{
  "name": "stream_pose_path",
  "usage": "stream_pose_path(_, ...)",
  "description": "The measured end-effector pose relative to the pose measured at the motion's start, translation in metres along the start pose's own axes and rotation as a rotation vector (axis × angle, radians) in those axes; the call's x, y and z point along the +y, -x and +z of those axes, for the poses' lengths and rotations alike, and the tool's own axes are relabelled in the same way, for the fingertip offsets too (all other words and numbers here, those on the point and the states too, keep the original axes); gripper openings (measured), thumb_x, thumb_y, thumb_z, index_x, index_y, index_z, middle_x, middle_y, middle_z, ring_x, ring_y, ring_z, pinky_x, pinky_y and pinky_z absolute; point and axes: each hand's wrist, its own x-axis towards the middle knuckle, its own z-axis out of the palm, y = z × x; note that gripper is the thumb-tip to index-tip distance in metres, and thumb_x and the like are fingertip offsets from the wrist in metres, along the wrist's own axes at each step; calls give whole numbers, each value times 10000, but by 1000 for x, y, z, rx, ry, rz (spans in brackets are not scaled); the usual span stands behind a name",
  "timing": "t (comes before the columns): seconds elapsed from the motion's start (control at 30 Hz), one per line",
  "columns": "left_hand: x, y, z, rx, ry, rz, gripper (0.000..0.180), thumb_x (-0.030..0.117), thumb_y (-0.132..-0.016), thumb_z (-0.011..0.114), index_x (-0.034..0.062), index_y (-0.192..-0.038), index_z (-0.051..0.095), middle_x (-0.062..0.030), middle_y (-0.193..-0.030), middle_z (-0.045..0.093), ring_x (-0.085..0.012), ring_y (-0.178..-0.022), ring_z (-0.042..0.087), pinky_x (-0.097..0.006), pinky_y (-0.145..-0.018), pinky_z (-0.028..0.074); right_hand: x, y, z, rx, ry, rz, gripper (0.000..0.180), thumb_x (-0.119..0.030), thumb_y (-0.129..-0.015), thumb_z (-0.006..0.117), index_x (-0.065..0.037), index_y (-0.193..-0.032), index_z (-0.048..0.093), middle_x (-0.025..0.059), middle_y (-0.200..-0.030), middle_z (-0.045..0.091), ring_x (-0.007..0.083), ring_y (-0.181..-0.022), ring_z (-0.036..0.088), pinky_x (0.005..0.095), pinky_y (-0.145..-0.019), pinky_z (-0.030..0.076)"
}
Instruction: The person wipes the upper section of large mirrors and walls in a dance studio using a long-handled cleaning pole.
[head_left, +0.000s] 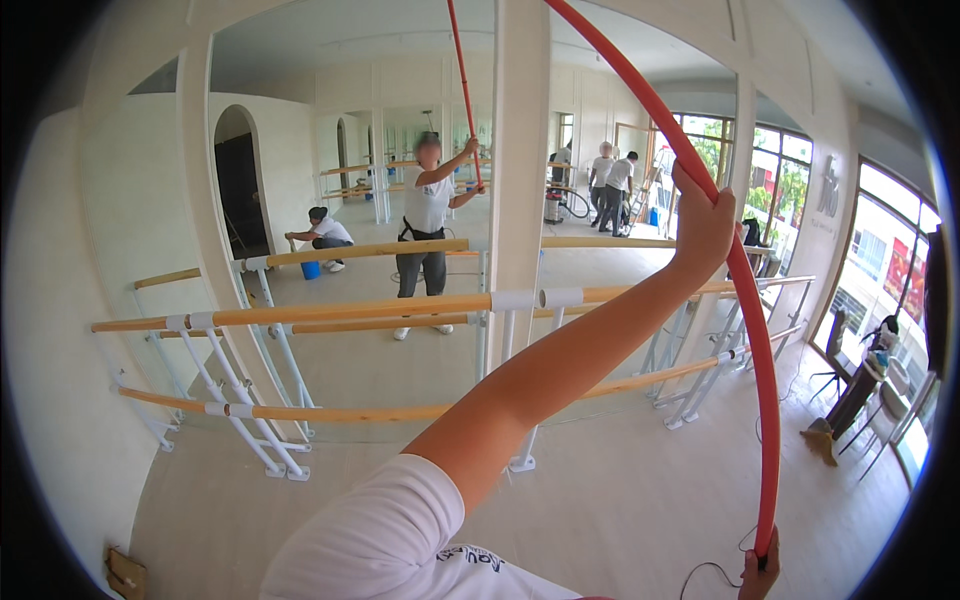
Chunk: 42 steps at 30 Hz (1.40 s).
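Observation:
A long red pole (763, 380) runs from the top of the view down the right side, looking bowed through the lens. Partway up, my left hand (706, 222) is wrapped round it, the bare arm stretched across in front of me. My right hand (760, 574) grips the pole's lower end near the bottom edge, partly cut off by the picture. A thin dark cable (712, 566) loops beside that hand. Where the upper end of the pole leads is outside the view. The large mirror (375, 225) ahead reflects me holding the pole with both hands.
Wooden barres (370, 308) on white metal stands (262, 432) cross in front of the mirror. Chairs (890, 408), a broom head (820, 440) and tall windows (885, 250) are at right. A brown box (126, 573) lies lower left. Reflections include other people and a blue bucket (311, 269).

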Motion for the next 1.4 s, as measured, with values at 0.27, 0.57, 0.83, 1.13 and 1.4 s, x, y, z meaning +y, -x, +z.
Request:
stream_pose_path(0.27,8,19,-64,-17,-34,-110,546,70,-851,529,47,-1263,171,-99,-820,467,-181,-478,559,-292,-424,516,-8,28,71,15,-112,-124,513,-117,-817,645,-84,-1303,485,16,-745,542,97,-563,408,246,-479,364)
stream_pose_path(0.57,48,33,-110,17,-130,-86,608,72,-872,510,53,-1329,109,-135,-923,468,-193,-511,572,-290,-434,513,-25,52,96,-114,-176,77,514,-119,-822,630,-115,-1313,478,-1,-675,475,93,-536,383,244,-459,346)
stream_pose_path(0.83,103,3,-174,106,-139,-3,501,87,-861,530,73,-1237,199,-86,-783,473,-179,-489,568,-313,-442,524,-106,26,104,-169,-218,-47,492,-154,-828,637,-76,-1291,487,50,-785,590,132,-586,489,262,-511,420)
stream_pose_path(1.13,185,-26,-256,194,-73,123,498,109,-841,536,66,-1206,200,-103,-819,478,-211,-478,566,-368,-430,516,-213,4,131,-204,-112,-282,479,-204,-834,657,-81,-1272,508,160,-1145,600,222,-965,593,305,-806,471)
stream_pose_path(1.4,194,-39,-273,286,-222,132,503,97,-847,465,13,-1229,148,-111,-761,491,-196,-426,521,-313,-394,498,-234,3,143,-262,-104,-204,558,-24,-729,615,-68,-1274,501,145,-1038,616,201,-799,555,289,-715,455)
